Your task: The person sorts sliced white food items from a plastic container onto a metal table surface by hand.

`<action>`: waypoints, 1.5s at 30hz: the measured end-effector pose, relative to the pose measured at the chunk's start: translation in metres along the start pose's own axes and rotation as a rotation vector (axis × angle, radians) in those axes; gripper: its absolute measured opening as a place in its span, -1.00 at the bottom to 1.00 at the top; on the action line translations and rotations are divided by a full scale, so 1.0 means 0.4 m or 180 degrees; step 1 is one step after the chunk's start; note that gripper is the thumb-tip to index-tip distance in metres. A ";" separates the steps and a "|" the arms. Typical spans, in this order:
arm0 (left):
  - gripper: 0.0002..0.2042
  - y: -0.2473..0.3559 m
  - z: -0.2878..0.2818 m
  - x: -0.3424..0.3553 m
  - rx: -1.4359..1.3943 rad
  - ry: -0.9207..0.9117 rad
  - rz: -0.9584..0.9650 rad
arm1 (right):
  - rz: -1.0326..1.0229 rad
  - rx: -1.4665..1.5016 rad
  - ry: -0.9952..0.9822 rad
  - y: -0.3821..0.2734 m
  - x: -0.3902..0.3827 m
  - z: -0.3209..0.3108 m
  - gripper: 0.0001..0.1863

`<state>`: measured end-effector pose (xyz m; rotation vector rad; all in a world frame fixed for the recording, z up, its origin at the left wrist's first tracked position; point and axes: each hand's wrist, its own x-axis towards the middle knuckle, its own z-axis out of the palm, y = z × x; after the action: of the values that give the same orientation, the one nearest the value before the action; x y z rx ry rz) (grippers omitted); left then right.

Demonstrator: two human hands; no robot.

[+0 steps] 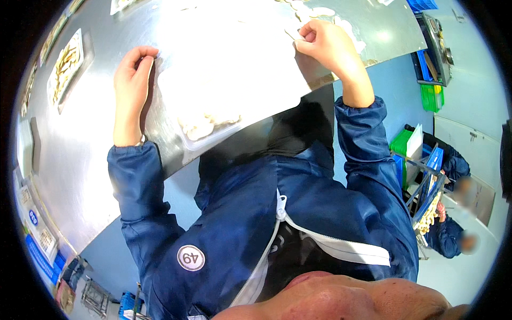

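Note:
My right hand (326,45) is above the steel table, with thumb and fingers pinched on a thin pale slice (290,35). More pale slices (321,12) lie just beyond it at the far edge of the view. Glare washes out a white surface between my hands, hiding its details. My left hand (132,80) is loosely closed at the left of this glare, thumb close to the curled fingers; what it holds, if anything, is lost in the brightness. Nearer me, a clear tray (198,145) with pale pieces (205,126) sits at the table's front edge.
The steel table (96,160) runs off to the left, where a white tray (81,49) of yellowish strips stands. Past the table on the right are a green crate (431,97), a metal rack (426,181) and two people in dark blue (445,234).

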<state>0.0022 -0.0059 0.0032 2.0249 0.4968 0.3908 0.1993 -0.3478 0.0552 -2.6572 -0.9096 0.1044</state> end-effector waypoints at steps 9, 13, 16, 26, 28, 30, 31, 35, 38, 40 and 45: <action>-0.85 -0.005 0.008 0.003 0.0067 -0.0007 0.0197 | -0.0143 -0.0045 0.0241 -0.020 -0.019 -0.023 -0.64; -0.84 -0.007 0.005 0.002 -0.0052 -0.0034 0.0085 | -0.1536 0.0203 0.0274 -0.113 -0.022 -0.053 -0.72; -0.85 -0.012 0.004 0.006 0.0124 0.0018 0.0117 | -0.2036 0.0372 -0.0094 -0.233 -0.036 -0.033 -0.73; -0.84 -0.012 0.004 0.001 0.0083 -0.0002 0.0165 | -0.2411 0.0294 -0.0129 -0.313 -0.032 0.053 -0.87; -0.84 -0.012 0.004 0.002 0.0097 -0.0004 0.0171 | -0.2552 0.0433 0.0065 -0.308 -0.027 0.060 -0.87; -0.84 -0.008 0.010 0.009 0.0054 -0.0044 0.0251 | -0.2508 0.0415 0.0082 -0.307 -0.031 0.055 -0.88; -0.84 -0.006 0.012 0.012 0.0038 -0.0065 0.0276 | -0.2464 0.0396 0.0102 -0.304 -0.033 0.050 -0.88; -0.86 -0.007 0.004 0.003 -0.0006 -0.0020 0.0154 | -0.2452 -0.0351 0.0476 -0.280 -0.029 0.108 -0.69; -0.86 -0.030 -0.006 0.000 -0.0004 -0.0023 0.0217 | -0.2143 0.0019 0.0098 -0.288 -0.041 0.052 -0.72; -0.85 -0.022 -0.005 0.002 -0.0290 -0.0056 -0.0084 | -0.2123 0.0703 0.0509 -0.234 -0.040 0.033 -0.81; -0.85 -0.020 0.001 0.001 -0.0279 -0.0067 -0.0086 | -0.0770 0.0111 0.0891 0.007 0.012 -0.026 -0.82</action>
<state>0.0012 -0.0023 -0.0039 1.9341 0.4855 0.3683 0.2065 -0.3497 0.0641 -2.4258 -1.1084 -0.2977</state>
